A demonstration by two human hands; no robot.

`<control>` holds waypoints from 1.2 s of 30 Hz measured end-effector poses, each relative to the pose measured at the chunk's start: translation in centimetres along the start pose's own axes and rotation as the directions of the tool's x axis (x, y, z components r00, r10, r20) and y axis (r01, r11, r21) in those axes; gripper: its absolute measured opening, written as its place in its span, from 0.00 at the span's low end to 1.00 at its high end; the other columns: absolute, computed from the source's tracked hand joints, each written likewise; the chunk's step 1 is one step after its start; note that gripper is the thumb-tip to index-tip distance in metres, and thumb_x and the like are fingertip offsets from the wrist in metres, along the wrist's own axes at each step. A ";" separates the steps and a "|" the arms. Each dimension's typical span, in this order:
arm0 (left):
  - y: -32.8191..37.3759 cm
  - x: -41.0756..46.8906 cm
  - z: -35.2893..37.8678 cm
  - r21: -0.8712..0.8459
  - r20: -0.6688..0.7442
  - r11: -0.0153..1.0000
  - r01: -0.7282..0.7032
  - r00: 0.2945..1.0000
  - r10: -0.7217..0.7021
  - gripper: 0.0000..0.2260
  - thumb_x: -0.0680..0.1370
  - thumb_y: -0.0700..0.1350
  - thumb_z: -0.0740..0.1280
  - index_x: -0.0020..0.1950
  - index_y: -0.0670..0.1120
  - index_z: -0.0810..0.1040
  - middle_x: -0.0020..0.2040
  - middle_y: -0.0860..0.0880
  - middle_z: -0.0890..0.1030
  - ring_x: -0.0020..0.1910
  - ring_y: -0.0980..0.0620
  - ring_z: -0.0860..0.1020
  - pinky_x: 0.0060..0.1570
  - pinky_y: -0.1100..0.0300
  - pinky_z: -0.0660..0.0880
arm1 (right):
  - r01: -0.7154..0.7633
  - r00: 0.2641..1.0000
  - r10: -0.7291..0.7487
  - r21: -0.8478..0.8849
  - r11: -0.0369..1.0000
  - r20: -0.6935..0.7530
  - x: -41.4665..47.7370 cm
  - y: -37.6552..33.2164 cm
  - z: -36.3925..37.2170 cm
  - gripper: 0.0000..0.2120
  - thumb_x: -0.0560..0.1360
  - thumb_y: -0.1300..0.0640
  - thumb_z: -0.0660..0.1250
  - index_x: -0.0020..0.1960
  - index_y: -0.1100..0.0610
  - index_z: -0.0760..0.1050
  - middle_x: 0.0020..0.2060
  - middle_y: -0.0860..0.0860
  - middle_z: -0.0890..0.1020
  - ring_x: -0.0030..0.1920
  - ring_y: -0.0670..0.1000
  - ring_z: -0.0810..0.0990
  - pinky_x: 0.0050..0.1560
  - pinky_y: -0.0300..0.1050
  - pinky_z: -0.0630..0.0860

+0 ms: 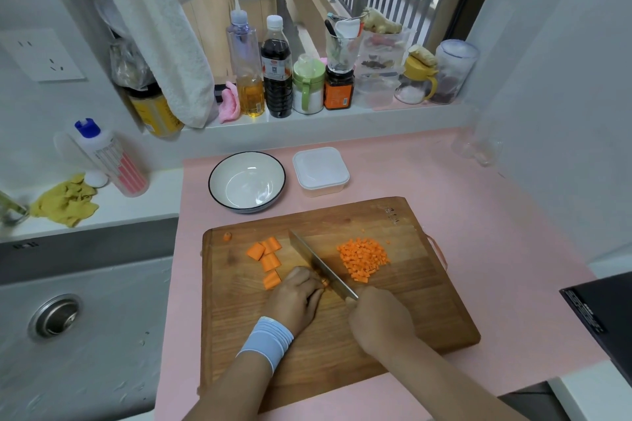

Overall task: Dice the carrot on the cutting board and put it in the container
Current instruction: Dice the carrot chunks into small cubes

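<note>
At cutting board [410, 301] centre: dicing cut.
Right hand [379, 318] grips cleaver [318, 261]; left hand [295, 297] pinches carrot piece [325, 282]; diced pile [364, 258] toward right edge.

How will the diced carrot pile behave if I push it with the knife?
The diced carrot pile is loose small cubes, so it will probably spread and shed strays; a few already lie apart beside it. Flat-sided, they should slide rather than roll on the cutting board.

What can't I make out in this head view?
Head view. The carrot piece being cut: mostly hidden under the left hand and behind the knife.
Knife handle: wrapped inside the right hand.
Inside of the container: masked by its cloudy white top.
Stamp on the cutting board: too small to read.
</note>
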State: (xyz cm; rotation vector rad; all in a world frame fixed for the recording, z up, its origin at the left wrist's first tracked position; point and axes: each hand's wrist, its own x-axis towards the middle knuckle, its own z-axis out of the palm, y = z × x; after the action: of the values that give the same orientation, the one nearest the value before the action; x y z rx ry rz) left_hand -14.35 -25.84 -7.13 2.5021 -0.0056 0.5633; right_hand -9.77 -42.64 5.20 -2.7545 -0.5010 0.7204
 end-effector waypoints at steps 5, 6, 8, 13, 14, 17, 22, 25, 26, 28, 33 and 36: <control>-0.1 -0.1 0.1 0.009 0.002 1.000 0.022 1.000 -0.022 0.07 0.77 0.44 0.66 0.43 0.46 0.83 0.43 0.52 0.80 0.48 0.55 0.76 0.49 0.66 0.74 | 0.016 0.999 -0.017 -0.039 0.999 -0.038 -1.0 0.0 0.2 0.11 0.83 0.52 0.57 0.55 0.51 0.78 0.50 0.49 0.83 0.52 0.52 0.82 0.52 0.47 0.78; -0.1 -0.1 0.0 0.009 0.000 1.000 0.023 1.000 -0.023 0.07 0.77 0.45 0.66 0.43 0.46 0.83 0.44 0.52 0.80 0.48 0.55 0.76 0.50 0.67 0.73 | 0.023 0.999 -0.025 -0.046 0.999 -0.044 -1.1 0.1 0.3 0.11 0.83 0.52 0.57 0.55 0.51 0.78 0.50 0.49 0.83 0.52 0.53 0.82 0.52 0.47 0.78; 0.0 0.0 0.0 0.005 -0.001 1.000 0.024 1.000 -0.024 0.06 0.76 0.44 0.68 0.43 0.45 0.83 0.43 0.52 0.80 0.48 0.55 0.76 0.50 0.69 0.72 | 0.035 0.998 -0.037 -0.055 0.998 -0.047 -1.3 0.3 0.4 0.12 0.83 0.50 0.56 0.56 0.50 0.77 0.50 0.49 0.83 0.53 0.53 0.81 0.52 0.47 0.77; 0.1 0.1 0.0 -0.005 -0.003 1.000 0.018 1.000 -0.018 0.02 0.74 0.41 0.71 0.43 0.46 0.83 0.43 0.52 0.80 0.48 0.56 0.76 0.49 0.69 0.72 | 0.010 1.000 -0.011 -0.025 1.000 -0.016 -1.4 0.8 0.6 0.14 0.83 0.47 0.56 0.57 0.51 0.78 0.51 0.49 0.83 0.53 0.53 0.82 0.51 0.47 0.76; 0.2 0.1 -0.1 -0.011 0.001 1.000 0.016 1.000 -0.016 0.03 0.75 0.42 0.70 0.43 0.46 0.83 0.43 0.52 0.80 0.48 0.56 0.76 0.50 0.71 0.71 | 0.004 1.000 -0.005 -0.020 1.000 -0.011 -1.3 0.8 0.5 0.13 0.83 0.48 0.57 0.57 0.51 0.78 0.51 0.49 0.83 0.53 0.53 0.82 0.50 0.46 0.76; 0.2 0.1 -0.2 -0.017 -0.005 1.000 0.016 1.000 -0.016 0.06 0.76 0.44 0.67 0.43 0.46 0.83 0.44 0.53 0.80 0.48 0.57 0.76 0.51 0.72 0.70 | -0.003 1.000 0.002 0.017 1.000 0.024 -0.8 0.8 0.5 0.13 0.83 0.47 0.58 0.56 0.52 0.78 0.49 0.49 0.83 0.51 0.52 0.82 0.49 0.47 0.77; 0.3 0.0 -0.2 -0.018 0.004 0.999 0.030 1.000 -0.030 0.07 0.76 0.45 0.66 0.43 0.46 0.83 0.44 0.52 0.80 0.48 0.56 0.76 0.50 0.70 0.72 | -0.009 0.999 0.009 0.018 1.000 0.032 0.1 0.1 0.5 0.14 0.83 0.48 0.58 0.56 0.53 0.78 0.49 0.50 0.82 0.50 0.53 0.82 0.47 0.46 0.76; 0.2 0.0 -0.3 -0.044 0.007 0.998 0.037 0.999 -0.037 0.06 0.76 0.44 0.67 0.43 0.46 0.83 0.44 0.52 0.80 0.49 0.56 0.76 0.50 0.66 0.74 | -0.012 0.999 0.011 0.032 0.999 0.047 0.3 0.2 0.3 0.13 0.83 0.47 0.58 0.53 0.52 0.78 0.47 0.49 0.82 0.48 0.52 0.81 0.46 0.46 0.76; 0.2 0.0 -0.3 -0.061 0.001 0.997 0.052 0.999 -0.052 0.05 0.76 0.43 0.68 0.44 0.46 0.83 0.44 0.53 0.80 0.49 0.56 0.76 0.50 0.65 0.74 | -0.014 0.998 0.011 0.047 0.999 0.055 0.4 0.4 0.3 0.12 0.83 0.47 0.58 0.51 0.52 0.77 0.45 0.48 0.81 0.47 0.51 0.81 0.45 0.45 0.76; 0.3 0.1 -0.5 -0.113 -0.044 0.986 0.121 0.991 -0.127 0.04 0.73 0.40 0.71 0.46 0.46 0.83 0.46 0.53 0.80 0.50 0.57 0.76 0.53 0.66 0.73 | -0.028 0.997 0.022 0.085 0.996 0.078 0.7 0.7 0.1 0.12 0.83 0.47 0.58 0.47 0.51 0.76 0.42 0.47 0.80 0.45 0.50 0.80 0.45 0.45 0.76; -0.4 -0.1 -1.2 -0.093 -0.032 0.959 0.269 0.962 -0.273 0.08 0.72 0.39 0.73 0.49 0.48 0.82 0.48 0.55 0.78 0.51 0.58 0.74 0.56 0.73 0.66 | -0.040 0.991 0.017 0.170 0.985 0.135 1.6 1.5 -0.4 0.13 0.83 0.46 0.59 0.46 0.50 0.78 0.39 0.47 0.82 0.40 0.48 0.81 0.41 0.44 0.76; -0.2 0.2 -1.0 -0.006 0.020 0.969 0.245 0.969 -0.245 0.06 0.72 0.43 0.74 0.48 0.49 0.83 0.46 0.55 0.78 0.51 0.57 0.72 0.55 0.69 0.66 | -0.035 0.989 0.007 0.181 0.983 0.150 1.8 1.6 -0.3 0.14 0.83 0.46 0.59 0.46 0.50 0.79 0.40 0.47 0.82 0.41 0.49 0.81 0.44 0.46 0.78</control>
State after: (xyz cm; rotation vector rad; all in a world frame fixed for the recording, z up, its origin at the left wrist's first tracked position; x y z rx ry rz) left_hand -14.48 -25.09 -6.43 2.4513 0.2897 0.4350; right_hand -7.69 -43.47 4.21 -2.5515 -0.4131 0.9335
